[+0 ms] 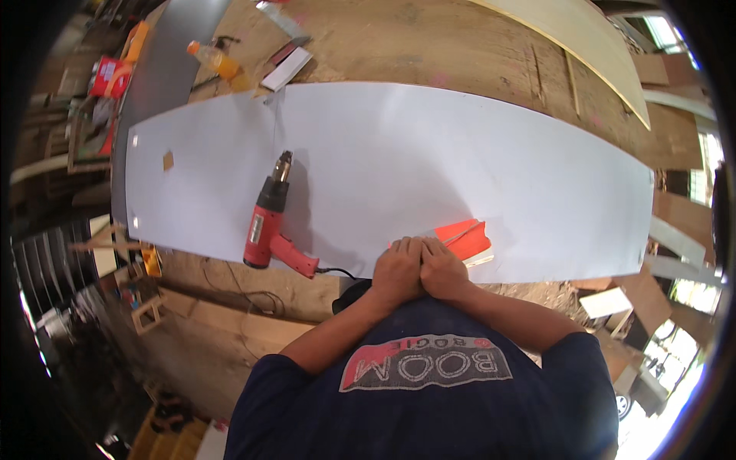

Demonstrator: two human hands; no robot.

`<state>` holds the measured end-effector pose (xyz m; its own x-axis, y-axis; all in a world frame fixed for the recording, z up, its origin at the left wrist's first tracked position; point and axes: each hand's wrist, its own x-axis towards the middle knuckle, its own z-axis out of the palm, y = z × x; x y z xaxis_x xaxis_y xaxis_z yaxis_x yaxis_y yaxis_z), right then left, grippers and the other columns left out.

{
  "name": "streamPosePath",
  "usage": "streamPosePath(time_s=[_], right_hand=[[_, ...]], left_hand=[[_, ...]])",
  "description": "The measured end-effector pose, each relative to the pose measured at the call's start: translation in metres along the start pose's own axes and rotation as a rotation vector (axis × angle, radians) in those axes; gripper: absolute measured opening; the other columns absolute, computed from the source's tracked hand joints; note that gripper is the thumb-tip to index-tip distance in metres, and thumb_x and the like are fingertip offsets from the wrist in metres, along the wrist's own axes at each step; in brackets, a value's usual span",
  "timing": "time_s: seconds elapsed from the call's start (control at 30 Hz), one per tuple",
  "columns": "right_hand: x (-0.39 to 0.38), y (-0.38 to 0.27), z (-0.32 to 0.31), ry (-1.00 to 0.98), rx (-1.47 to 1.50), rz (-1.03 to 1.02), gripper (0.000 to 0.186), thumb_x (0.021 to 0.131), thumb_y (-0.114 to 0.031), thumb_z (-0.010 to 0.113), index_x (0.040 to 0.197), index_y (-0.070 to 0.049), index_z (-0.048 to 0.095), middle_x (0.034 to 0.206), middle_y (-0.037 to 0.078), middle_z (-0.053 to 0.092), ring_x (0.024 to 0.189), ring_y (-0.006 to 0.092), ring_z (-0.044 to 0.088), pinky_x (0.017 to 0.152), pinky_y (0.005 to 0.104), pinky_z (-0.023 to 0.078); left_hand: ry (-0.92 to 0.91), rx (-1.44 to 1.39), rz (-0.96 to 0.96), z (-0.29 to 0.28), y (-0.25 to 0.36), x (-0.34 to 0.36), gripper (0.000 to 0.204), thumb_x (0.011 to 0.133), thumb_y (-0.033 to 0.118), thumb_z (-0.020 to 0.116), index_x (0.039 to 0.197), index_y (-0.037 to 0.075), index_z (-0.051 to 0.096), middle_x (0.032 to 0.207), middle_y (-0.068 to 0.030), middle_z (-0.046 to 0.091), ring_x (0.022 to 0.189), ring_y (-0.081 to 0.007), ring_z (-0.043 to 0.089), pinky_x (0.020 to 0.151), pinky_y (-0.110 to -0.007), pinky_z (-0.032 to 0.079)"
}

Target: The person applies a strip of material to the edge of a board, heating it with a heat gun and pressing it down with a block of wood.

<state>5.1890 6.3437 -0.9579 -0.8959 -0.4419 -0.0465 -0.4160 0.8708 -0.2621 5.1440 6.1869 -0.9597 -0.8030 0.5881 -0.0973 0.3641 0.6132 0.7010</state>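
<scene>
Close to my chest, my left hand and my right hand are side by side and touching, fingers curled closed. They are at the near edge of a long pale grey-blue panel. A flat bright orange piece with a grey strip across it shows beyond my right hand, and a sliver of orange shows left of my left hand. What lies inside my fingers is hidden. To the left, a red and black heat gun lies on the panel, its metal nozzle pointing away and its black cord running to the near edge.
A small tan square lies on the panel's left part. Behind the panel, on a plywood surface, are a bottle of orange liquid and a white block. A large pale sheet lies far right. A red packet is far left.
</scene>
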Motion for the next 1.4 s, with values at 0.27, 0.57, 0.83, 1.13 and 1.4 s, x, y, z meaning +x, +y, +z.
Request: streamPosePath(time_s=[0.27, 0.57, 0.83, 1.13, 1.4], right_hand=[[0.023, 0.038, -0.001, 0.083, -0.032, -0.345, 0.031, 0.079, -0.016, 0.066, 0.097, 0.007, 0.076, 0.106, 0.021, 0.069, 0.109, 0.0372, 0.064, 0.104, 0.0469, 0.052], [0.106, 0.080, 0.002, 0.169, -0.075, -0.475, 0.019, 0.078, -0.013, 0.067, 0.090, 0.000, 0.073, 0.098, 0.015, 0.064, 0.098, 0.0304, 0.061, 0.091, 0.0415, 0.052], [0.199, 0.115, 0.011, 0.243, -0.143, -0.483, 0.008, 0.078, -0.010, 0.069, 0.085, -0.006, 0.072, 0.096, 0.011, 0.066, 0.090, 0.0250, 0.062, 0.083, 0.0355, 0.052], [0.304, 0.131, -0.010, 0.162, -0.147, -0.411, 0.007, 0.084, -0.007, 0.070, 0.089, -0.005, 0.074, 0.103, 0.011, 0.070, 0.097, 0.0252, 0.068, 0.088, 0.0371, 0.058], [0.126, 0.112, -0.002, -0.044, 0.118, -0.441, 0.013, 0.082, -0.006, 0.067, 0.091, 0.000, 0.072, 0.100, 0.017, 0.070, 0.097, 0.0331, 0.069, 0.083, 0.0449, 0.057]], left_hand=[[0.258, 0.061, -0.189, 0.018, 0.015, 0.002, 0.042, 0.076, 0.019, 0.076, 0.112, 0.004, 0.060, 0.097, -0.0163, 0.066, 0.090, -0.0379, 0.069, 0.075, -0.045, 0.058], [0.391, 0.176, -0.254, -0.006, -0.016, 0.065, 0.042, 0.072, 0.015, 0.077, 0.109, 0.007, 0.058, 0.096, -0.0136, 0.066, 0.089, -0.0363, 0.069, 0.073, -0.044, 0.059], [0.467, 0.268, -0.243, -0.045, -0.065, 0.137, 0.041, 0.073, 0.016, 0.078, 0.109, 0.011, 0.059, 0.098, -0.0112, 0.068, 0.091, -0.0375, 0.070, 0.076, -0.047, 0.059], [0.507, 0.353, -0.256, -0.107, -0.114, 0.205, 0.039, 0.078, 0.024, 0.081, 0.109, 0.013, 0.060, 0.101, -0.0125, 0.073, 0.094, -0.0395, 0.072, 0.078, -0.051, 0.059], [0.324, 0.184, -0.499, -0.002, -0.008, 0.092, 0.037, 0.078, 0.017, 0.078, 0.108, 0.010, 0.057, 0.096, -0.0183, 0.072, 0.092, -0.0422, 0.072, 0.079, -0.053, 0.059]])
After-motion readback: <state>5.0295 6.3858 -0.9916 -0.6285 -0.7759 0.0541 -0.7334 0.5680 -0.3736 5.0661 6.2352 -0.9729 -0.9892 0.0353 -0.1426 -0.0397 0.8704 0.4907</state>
